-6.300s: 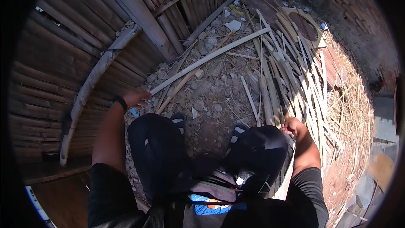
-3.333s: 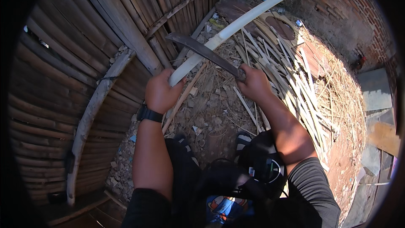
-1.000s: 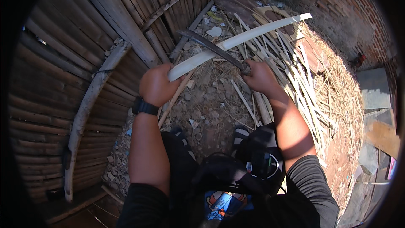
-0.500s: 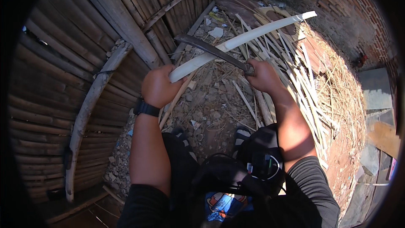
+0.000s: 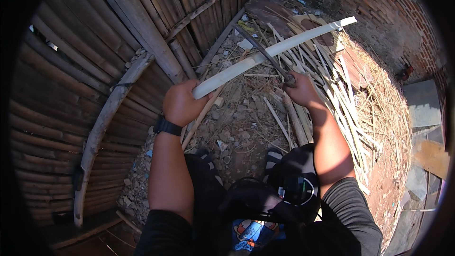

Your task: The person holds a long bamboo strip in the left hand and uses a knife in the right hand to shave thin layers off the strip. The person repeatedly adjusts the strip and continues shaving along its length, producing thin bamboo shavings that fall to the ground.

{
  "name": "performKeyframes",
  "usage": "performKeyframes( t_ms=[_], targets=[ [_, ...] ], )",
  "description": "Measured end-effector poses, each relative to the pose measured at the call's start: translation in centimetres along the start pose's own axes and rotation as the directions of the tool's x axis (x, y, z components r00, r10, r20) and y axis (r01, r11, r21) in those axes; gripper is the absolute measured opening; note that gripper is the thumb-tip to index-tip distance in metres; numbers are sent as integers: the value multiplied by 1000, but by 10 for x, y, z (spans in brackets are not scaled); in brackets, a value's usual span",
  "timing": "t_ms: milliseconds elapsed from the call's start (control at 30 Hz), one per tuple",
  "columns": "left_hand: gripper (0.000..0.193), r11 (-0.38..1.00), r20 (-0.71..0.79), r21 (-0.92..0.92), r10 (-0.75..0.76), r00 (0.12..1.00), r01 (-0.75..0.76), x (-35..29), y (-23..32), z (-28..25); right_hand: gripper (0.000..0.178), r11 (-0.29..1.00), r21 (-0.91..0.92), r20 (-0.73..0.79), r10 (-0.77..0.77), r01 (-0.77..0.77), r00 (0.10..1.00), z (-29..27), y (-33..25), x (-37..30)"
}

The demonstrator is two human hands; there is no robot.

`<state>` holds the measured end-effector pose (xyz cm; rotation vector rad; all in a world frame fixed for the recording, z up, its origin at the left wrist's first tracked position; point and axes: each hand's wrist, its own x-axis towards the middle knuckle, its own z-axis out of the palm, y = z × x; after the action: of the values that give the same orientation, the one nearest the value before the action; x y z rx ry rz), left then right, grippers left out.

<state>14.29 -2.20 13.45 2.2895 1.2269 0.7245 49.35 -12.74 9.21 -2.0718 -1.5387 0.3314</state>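
My left hand [image 5: 181,103], a dark watch on its wrist, is closed round the near end of a long pale bamboo strip [image 5: 303,38]. The strip slants away up to the right, its far end in the air. In my right hand [image 5: 302,89] is the handle of a machete [image 5: 261,51], with the fingers wrapped round it. Its dark blade crosses the strip near the middle and points to the far left, seen nearly edge-on. Whether the edge bites into the bamboo I cannot tell.
Many split bamboo strips [image 5: 339,99] lie heaped on the right, by straw-like shavings [image 5: 388,104]. A bamboo wall [image 5: 57,128] with a bent pole [image 5: 102,128] stands close on the left. A brick wall [image 5: 403,9] rises behind. Rubble covers the ground round my feet.
The machete blade has turned from lying flatter to a steeper, edge-on slant, and its crossing has shifted right along the strip. My left hand and the strip's near end have dropped slightly.
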Motion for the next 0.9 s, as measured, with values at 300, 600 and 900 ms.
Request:
performKeyframes(
  t_ms=[300, 600, 900],
  targets=[
    [40, 996, 49, 83, -43, 998, 39, 3, -8, 4, 46, 988, -66, 132, -130, 139, 983, 9, -34, -7],
    [37, 995, 0, 97, -4, 1000, 4, 0, -1, 5, 45, 978, 72, -90, 201, -195, 976, 5, 2, -2],
    [32, 995, -56, 81, 56, 997, -51, -2, 5, 5, 30, 999, 28, 23, 45, -46, 999, -3, -7, 1]
  ],
)
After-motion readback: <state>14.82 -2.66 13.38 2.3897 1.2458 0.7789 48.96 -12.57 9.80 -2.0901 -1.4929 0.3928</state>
